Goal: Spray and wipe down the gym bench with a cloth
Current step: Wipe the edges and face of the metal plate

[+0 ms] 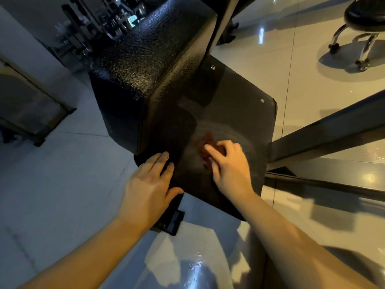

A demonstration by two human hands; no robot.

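Two bare forearms reach up from the bottom of our view, toward the seat pad (235,113) of the gym bench, a flat black panel with two small bolts at its far edge. Our left hand (149,180) lies flat with fingers straight on the near left corner of the seat pad, steadying it. Our right hand (227,163), well apart from the left, has its fingers curled onto a small reddish cloth (205,142) near the middle of the seat pad. The cloth is blurred and half hidden under the fingers. We see no spray bottle.

We judge this to be the wiping step. To do it well, we would keep the cloth pressed flat and work in overlapping strokes out to each edge of the seat pad. A faint dull arc beyond the cloth may be damp residue.

Rising from the seat pad's far left side is the back pad (150,65), black and pebbled, which will likely need firmer rubbing. Right of the seat pad, a dark frame bar (325,130) slants away. All around lies a glossy pale tiled floor (302,59), and far beyond the seat pad's right corner stands a black stool (362,19) on chrome legs.
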